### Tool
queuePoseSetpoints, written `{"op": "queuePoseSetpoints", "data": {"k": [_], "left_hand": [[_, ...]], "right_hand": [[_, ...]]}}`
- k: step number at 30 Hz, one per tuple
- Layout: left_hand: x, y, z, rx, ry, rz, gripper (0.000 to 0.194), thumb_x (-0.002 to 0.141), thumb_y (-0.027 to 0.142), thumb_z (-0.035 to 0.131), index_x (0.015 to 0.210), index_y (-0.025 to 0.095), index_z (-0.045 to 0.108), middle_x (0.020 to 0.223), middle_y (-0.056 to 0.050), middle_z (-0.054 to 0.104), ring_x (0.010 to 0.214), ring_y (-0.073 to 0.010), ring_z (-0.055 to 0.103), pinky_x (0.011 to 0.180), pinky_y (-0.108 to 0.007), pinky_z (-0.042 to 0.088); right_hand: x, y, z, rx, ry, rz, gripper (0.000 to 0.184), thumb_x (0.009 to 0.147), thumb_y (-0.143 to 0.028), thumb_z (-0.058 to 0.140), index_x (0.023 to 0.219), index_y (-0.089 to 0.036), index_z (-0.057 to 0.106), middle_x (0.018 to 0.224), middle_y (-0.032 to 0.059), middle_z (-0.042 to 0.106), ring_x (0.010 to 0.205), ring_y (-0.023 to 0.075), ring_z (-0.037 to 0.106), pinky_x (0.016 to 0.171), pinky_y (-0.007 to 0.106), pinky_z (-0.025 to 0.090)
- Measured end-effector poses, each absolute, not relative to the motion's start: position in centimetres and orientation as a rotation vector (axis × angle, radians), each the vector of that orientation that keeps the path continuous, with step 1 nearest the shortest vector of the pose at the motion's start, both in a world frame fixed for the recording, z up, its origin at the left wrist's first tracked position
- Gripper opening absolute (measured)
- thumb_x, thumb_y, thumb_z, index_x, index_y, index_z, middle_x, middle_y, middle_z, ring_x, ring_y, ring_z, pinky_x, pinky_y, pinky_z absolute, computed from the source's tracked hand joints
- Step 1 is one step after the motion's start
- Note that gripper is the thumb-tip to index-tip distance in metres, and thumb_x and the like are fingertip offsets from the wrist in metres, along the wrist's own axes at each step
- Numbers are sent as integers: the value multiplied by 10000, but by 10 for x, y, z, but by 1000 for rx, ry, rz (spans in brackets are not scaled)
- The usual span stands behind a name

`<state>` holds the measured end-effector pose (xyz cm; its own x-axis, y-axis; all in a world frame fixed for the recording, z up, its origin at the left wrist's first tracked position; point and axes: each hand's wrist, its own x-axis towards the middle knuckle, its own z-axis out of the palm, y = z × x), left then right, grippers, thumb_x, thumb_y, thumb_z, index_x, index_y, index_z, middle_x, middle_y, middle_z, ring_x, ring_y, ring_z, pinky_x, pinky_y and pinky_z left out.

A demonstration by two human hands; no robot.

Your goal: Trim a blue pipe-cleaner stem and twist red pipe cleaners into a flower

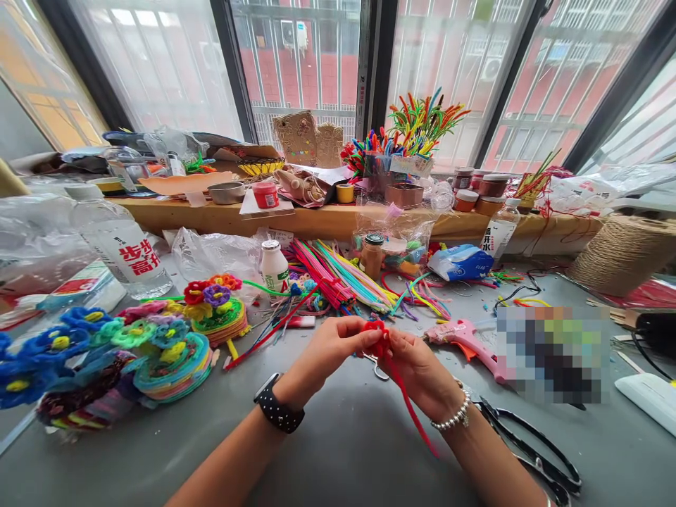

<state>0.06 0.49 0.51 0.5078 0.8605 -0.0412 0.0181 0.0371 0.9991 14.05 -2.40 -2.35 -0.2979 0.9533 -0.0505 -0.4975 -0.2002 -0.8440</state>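
A red pipe cleaner (405,398) is pinched between the fingers of both hands, near the middle of the grey table. Its upper part is bent into small loops at the fingertips, and a long straight tail hangs down to the right. My left hand (330,355), with a dotted black watch strap at the wrist, grips the looped part from the left. From the right, my right hand (425,370) pinches the same part, a beaded bracelet on its wrist. Just behind the hands, a metal handle loop (380,371) shows partly. The fingers hide some of the loops.
Pipe-cleaner flowers (58,341) and coiled pieces (177,370) lie at left. A pink glue gun (470,341) and black-handled pliers (533,447) lie at right. Behind are a bundle of pipe cleaners (343,274), a white bottle (274,270), a brown jar (372,259) and a twine spool (623,253).
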Motion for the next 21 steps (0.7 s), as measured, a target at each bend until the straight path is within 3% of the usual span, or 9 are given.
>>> {"op": "queuePoseSetpoints", "data": {"k": [3, 10, 12, 17, 21], "left_hand": [[1, 5, 6, 1363, 899, 822, 191, 650, 319, 587, 696, 137, 623, 652, -4, 589, 623, -96, 477, 565, -194, 347], [1, 10, 5, 1093, 1022, 1034, 209, 625, 266, 624, 789, 141, 597, 739, -23, 624, 694, -122, 569, 673, -227, 412], [2, 10, 3, 992, 983, 1065, 203, 603, 238, 647, 762, 141, 567, 718, -14, 622, 701, -130, 588, 707, -251, 425], [5, 6, -4, 832, 817, 1088, 156, 613, 206, 644, 650, 139, 507, 706, 0, 611, 703, -106, 582, 765, -271, 430], [7, 5, -7, 859, 760, 945, 144, 630, 224, 632, 645, 130, 524, 727, -17, 607, 712, -106, 566, 729, -272, 446]], "right_hand": [[151, -20, -22, -922, -978, 1451, 190, 690, -347, 585, 741, -165, 608, 624, -15, 509, 570, 85, 409, 549, 213, 328], [168, -26, -9, -1201, -1346, 178, 133, 727, -268, 549, 642, -167, 569, 673, 18, 521, 644, 135, 450, 593, 266, 353], [162, -30, -9, -1165, -1498, -33, 92, 717, -219, 564, 642, -168, 580, 661, 26, 539, 664, 149, 466, 637, 289, 366], [144, -28, -21, -1190, -1737, 40, 111, 754, -212, 517, 776, -174, 619, 716, 49, 578, 694, 165, 502, 643, 299, 401], [144, -25, -23, -1252, -1614, 296, 152, 774, -257, 484, 725, -169, 598, 719, 46, 576, 667, 154, 515, 586, 274, 418]]}}
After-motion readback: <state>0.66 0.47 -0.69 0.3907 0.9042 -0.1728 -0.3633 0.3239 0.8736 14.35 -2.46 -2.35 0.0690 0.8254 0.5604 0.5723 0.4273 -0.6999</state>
